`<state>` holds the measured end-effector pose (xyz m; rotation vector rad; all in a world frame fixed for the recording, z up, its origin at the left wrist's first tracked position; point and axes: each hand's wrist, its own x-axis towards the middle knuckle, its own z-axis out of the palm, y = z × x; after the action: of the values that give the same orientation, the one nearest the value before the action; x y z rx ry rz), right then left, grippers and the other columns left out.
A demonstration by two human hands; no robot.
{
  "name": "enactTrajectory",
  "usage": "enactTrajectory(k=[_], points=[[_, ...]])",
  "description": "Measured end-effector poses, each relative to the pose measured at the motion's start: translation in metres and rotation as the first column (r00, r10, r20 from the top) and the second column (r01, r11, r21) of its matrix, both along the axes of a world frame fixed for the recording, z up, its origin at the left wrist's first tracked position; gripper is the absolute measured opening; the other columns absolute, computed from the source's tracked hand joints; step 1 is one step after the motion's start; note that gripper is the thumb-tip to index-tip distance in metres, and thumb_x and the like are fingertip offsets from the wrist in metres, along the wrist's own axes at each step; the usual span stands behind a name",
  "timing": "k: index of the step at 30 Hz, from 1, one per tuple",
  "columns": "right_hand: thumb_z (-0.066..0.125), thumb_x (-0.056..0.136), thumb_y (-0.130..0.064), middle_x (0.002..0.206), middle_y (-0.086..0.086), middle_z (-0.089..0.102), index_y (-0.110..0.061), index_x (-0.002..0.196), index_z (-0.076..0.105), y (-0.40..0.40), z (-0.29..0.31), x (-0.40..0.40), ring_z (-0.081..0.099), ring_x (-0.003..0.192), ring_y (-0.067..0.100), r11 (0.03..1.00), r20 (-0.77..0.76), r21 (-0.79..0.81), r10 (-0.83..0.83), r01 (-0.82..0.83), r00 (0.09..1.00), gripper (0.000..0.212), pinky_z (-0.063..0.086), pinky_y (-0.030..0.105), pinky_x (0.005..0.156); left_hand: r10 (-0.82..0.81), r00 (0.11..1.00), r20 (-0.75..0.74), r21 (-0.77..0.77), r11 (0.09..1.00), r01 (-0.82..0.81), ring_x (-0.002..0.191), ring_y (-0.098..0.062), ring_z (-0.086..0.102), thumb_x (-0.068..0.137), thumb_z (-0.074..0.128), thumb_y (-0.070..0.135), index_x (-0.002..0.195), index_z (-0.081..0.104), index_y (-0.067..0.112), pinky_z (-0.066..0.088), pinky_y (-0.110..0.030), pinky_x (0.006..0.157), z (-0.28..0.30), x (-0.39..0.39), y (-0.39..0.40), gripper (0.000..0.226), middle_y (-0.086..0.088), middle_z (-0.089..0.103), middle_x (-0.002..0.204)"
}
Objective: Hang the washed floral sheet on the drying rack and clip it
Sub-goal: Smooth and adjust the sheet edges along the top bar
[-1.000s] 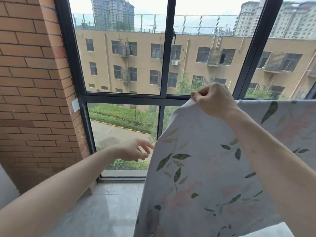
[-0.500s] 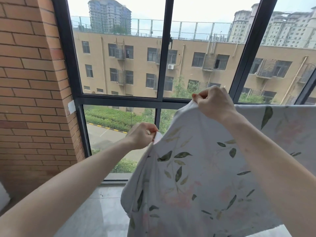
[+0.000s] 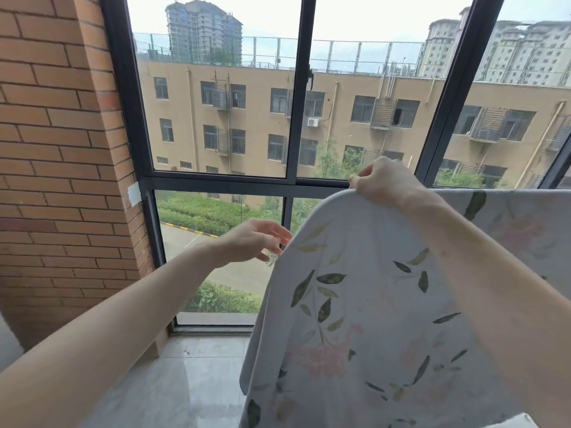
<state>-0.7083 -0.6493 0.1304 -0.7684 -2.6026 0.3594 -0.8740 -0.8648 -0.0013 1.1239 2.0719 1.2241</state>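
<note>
The floral sheet (image 3: 364,319), white with green leaves and pale pink flowers, hangs in front of me from centre to right, its top edge running level toward the right. My right hand (image 3: 383,183) grips the sheet's top edge at its upper left corner, knuckles up. My left hand (image 3: 256,242) is at the sheet's left edge, fingers spread and relaxed, fingertips just touching the cloth. The drying rack and any clips are hidden behind the sheet or out of view.
A black-framed window (image 3: 293,180) fills the wall ahead, with buildings and greenery outside. A brick wall (image 3: 61,168) stands at the left. Grey floor tiles (image 3: 185,381) lie below, left of the sheet.
Half a second ago my left hand pinched the sheet's left edge; now it has let go and its fingers are spread. The right hand keeps its hold on the top edge.
</note>
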Motion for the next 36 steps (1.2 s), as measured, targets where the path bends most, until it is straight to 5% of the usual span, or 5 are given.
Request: enactTrajectory(k=[7,17,23,29,36], points=[[0.061,0.101,-0.038,0.101,-0.008,0.078,-0.025,0.101,0.08,-0.03,-0.035,0.012,0.069,0.099,0.015,0.946,-0.291,0.078,0.325,-0.316,0.9,0.023,0.054,0.038,0.097,-0.086,0.996,-0.02,0.019,0.996,0.086,0.105,-0.028,0.073,0.106,0.058,0.024,0.113,0.073,0.008,0.062,-0.044,0.092,0.003,0.03,-0.002,0.023,-0.011,0.075,0.11],[0.05,0.103,-0.053,0.103,-0.012,0.066,-0.028,0.096,0.066,-0.043,-0.062,0.004,0.048,0.108,0.017,0.929,-0.255,0.304,0.295,-0.213,0.921,0.03,0.022,0.033,0.1,-0.083,0.993,-0.086,-0.085,0.994,0.076,0.107,-0.015,0.069,0.093,0.072,0.021,0.129,0.067,0.029,0.063,-0.038,0.083,0.008,0.011,0.031,0.037,0.006,0.067,0.127],[0.053,0.102,-0.051,0.101,-0.015,0.066,-0.03,0.097,0.067,-0.041,-0.063,0.006,0.045,0.102,0.011,0.924,-0.278,0.306,0.316,-0.228,0.907,0.026,0.022,0.03,0.1,-0.184,0.966,-0.179,-0.165,0.974,0.155,0.069,-0.017,0.049,0.074,0.07,0.018,0.092,0.067,-0.012,0.041,-0.031,0.061,0.026,0.018,0.054,0.035,-0.006,0.058,0.075],[0.059,0.1,-0.044,0.107,-0.016,0.069,-0.033,0.101,0.071,-0.028,-0.06,0.015,0.046,0.103,0.006,0.919,-0.297,0.263,0.367,-0.293,0.882,0.017,0.027,0.033,0.107,-0.383,0.917,0.107,-0.137,0.908,0.395,0.085,-0.016,0.071,0.094,0.061,-0.01,0.095,0.079,0.019,0.057,-0.027,0.073,0.045,0.006,0.048,0.034,-0.003,0.076,0.097],[0.061,0.099,-0.041,0.107,-0.016,0.072,-0.037,0.1,0.071,-0.033,-0.057,0.015,0.054,0.108,0.011,0.916,-0.32,0.255,0.381,-0.309,0.867,0.011,0.033,0.032,0.104,-0.183,0.956,-0.229,-0.088,0.982,0.167,0.063,-0.009,0.063,0.095,0.065,0.002,0.094,0.082,0.018,0.051,-0.026,0.06,0.047,-0.002,0.04,0.023,-0.001,0.075,0.082]])
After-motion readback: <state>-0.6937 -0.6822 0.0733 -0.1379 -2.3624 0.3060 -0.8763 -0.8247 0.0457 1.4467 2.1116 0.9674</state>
